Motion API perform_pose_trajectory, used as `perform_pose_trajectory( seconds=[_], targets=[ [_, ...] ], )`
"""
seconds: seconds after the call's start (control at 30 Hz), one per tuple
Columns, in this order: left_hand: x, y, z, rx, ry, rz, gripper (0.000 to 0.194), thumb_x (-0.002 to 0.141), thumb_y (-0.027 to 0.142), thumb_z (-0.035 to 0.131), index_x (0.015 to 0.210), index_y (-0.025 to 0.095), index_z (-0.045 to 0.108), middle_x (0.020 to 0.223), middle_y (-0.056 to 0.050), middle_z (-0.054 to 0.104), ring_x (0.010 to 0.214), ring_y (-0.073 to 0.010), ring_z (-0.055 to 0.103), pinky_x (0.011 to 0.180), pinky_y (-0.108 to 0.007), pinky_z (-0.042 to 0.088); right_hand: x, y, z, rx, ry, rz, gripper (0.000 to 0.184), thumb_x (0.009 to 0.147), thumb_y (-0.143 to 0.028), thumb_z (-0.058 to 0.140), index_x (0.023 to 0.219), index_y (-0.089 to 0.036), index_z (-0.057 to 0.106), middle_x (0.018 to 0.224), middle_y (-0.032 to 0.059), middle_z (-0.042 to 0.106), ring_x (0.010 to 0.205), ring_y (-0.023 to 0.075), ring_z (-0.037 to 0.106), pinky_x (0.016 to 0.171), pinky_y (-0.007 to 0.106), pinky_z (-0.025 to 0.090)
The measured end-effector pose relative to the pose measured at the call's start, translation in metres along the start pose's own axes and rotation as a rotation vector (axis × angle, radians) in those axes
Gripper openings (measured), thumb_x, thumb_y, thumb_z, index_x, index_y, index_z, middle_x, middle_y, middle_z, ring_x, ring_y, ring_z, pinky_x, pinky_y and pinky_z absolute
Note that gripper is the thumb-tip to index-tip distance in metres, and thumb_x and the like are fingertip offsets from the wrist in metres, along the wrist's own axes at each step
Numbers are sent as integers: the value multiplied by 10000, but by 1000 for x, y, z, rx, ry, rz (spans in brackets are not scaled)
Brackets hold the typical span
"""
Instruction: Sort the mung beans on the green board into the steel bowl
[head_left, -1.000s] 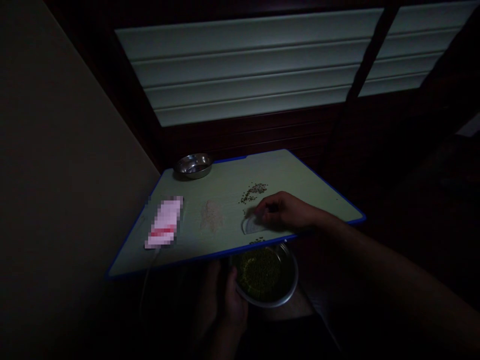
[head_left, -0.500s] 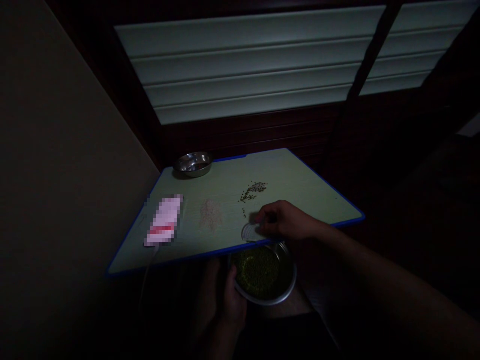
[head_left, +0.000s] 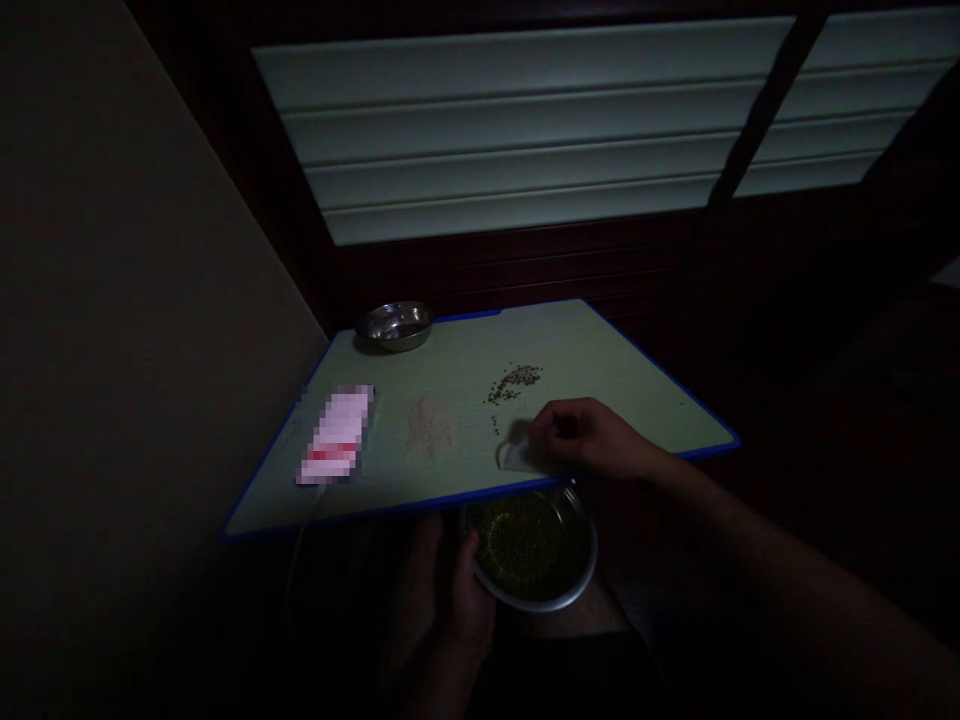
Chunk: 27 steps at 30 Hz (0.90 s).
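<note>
A big metal bowl is held by the left hand just below the near edge of the board. The thumb is placed at its rim, but the other fingers are mostly hidden, so how tightly it is gripped cannot be told. Lots of tiny green bits are held in it. If that grip were loosened, the bowl could be tipped and the bits spilled under the board.

Close to the board's near edge, a thin, see-through piece seems to be pinched by the curled fingers of the right hand. If it were pushed too fast, bits could be flicked past the bowl and lost in the dark below the board.

Small dark bits are spread over the middle of the board, and a pale, crumbly patch is seen on its left part. The two could get mixed if a wide sweep were made across the board.

A flat, blurred-out thing is laid near the board's left edge, with a thin cord hung over the near edge. If the cord were snagged by an arm, the flat thing could be pulled off. A small metal bowl is set at the board's far left corner.
</note>
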<state>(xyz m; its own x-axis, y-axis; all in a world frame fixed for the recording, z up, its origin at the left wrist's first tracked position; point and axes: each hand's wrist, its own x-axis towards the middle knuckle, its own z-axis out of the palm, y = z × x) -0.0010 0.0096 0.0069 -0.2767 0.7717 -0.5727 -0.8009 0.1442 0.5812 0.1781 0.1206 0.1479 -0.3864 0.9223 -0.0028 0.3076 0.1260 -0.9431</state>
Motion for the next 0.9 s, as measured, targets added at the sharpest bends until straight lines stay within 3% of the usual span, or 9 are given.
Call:
perform_pose_trajectory(
  seconds=[0.1,0.17,0.4,0.6,0.77,0.9],
  targets=[
    [-2,1,1,1,-25,4,438,844,272,664,1277,222,707,1162,-88,797,1189,-287,700,1094,-442,495,6,4,-5,-52,233,19,95,701,-219,664,787,-180,673,697,-1,635,624,132,535,577,256,413],
    [-3,2,2,13,-34,-18,395,848,276,665,1233,207,726,1111,-96,807,1141,-290,722,1083,-449,505,8,5,-6,-76,302,32,95,689,-228,643,773,-185,658,689,0,629,618,134,526,566,255,407],
    [-3,2,1,10,-27,-17,485,852,274,670,1336,245,676,1169,-75,795,1135,-273,723,1066,-430,517,9,5,12,-182,191,-8,116,697,-218,663,808,-185,673,694,12,653,626,151,544,579,268,405],
    [-2,2,2,24,-9,-13,504,859,257,665,1356,175,655,1151,-108,794,1113,-283,730,1037,-427,538,15,4,13,-313,269,19,95,728,-168,670,820,-176,691,715,28,683,645,151,572,569,251,388],
    [-4,4,4,-1,-31,23,489,843,230,675,1331,241,673,1144,-60,803,1088,-256,741,1065,-413,515,18,5,9,-352,349,43,112,727,-142,673,829,-176,704,700,31,691,619,147,566,554,248,381],
    [-8,6,7,29,5,-51,389,877,253,642,1255,194,714,1083,-95,812,1077,-279,745,1049,-437,528,21,9,10,-283,321,-14,121,750,-163,657,858,-172,710,719,28,699,623,147,572,570,253,401]
  ],
)
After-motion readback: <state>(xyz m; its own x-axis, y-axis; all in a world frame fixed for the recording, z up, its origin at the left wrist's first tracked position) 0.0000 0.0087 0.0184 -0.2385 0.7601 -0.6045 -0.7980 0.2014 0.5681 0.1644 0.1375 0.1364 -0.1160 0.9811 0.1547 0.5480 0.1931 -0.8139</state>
